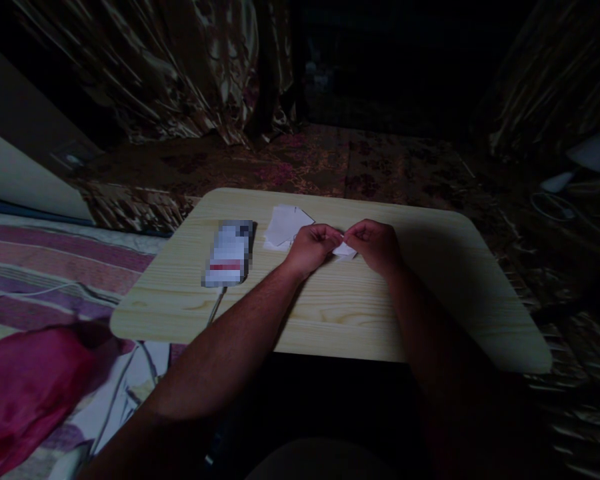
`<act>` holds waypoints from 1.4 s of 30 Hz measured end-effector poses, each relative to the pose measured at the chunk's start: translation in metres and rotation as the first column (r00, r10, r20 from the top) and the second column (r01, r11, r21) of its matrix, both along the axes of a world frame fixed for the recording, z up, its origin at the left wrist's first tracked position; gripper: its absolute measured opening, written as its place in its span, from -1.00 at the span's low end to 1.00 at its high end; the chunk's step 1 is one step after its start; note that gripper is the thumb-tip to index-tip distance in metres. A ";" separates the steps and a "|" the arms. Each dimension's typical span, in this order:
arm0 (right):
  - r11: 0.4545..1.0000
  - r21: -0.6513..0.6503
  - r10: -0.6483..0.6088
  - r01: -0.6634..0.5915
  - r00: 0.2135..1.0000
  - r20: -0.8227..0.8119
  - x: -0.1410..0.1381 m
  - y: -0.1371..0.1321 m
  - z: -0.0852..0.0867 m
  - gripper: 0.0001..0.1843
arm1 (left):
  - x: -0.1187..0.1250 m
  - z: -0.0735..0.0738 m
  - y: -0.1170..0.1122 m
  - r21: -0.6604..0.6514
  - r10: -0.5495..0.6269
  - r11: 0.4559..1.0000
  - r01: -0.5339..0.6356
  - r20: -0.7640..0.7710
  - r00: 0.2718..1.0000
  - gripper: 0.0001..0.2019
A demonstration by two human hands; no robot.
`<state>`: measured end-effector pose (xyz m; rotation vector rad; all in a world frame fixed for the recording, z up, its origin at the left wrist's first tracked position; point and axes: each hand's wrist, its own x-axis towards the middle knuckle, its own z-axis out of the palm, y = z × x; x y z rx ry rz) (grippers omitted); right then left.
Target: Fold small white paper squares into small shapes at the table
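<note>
My left hand (313, 248) and my right hand (375, 243) meet over the wooden-look table, both closed in a pinch with fingertips almost touching. Between and just below the fingertips shows a small piece of white paper (345, 251), gripped by both hands; its upper part is hidden by the fingers. A loose pile of white paper (283, 225) lies just beyond and left of my left hand, its sheets unevenly stacked.
A phone-like device (229, 253), blurred out, lies left on the table (340, 327) with a white cable (217, 305) running off the near edge. A striped bed (55, 267) with a pink cloth (35, 393) stands at left. Patterned curtains (195, 60) hang behind.
</note>
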<state>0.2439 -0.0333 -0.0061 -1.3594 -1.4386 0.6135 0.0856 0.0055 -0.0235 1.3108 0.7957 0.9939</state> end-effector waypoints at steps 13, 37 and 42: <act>1.000 -0.021 0.018 -0.018 1.000 -0.020 -0.001 0.000 -0.001 -0.87 | 0.002 -0.001 0.000 0.068 0.054 0.996 -0.051 -0.054 0.997 -0.81; 0.997 -0.072 -0.014 0.010 0.998 -0.054 -0.008 0.001 -0.006 -0.89 | 0.004 -0.002 -0.001 0.226 0.179 0.960 -0.166 -0.040 0.983 -0.78; 0.998 -0.059 -0.008 0.003 0.996 -0.084 -0.009 0.000 -0.006 -0.91 | 0.004 -0.003 -0.001 0.239 0.184 0.956 -0.168 -0.048 0.982 -0.79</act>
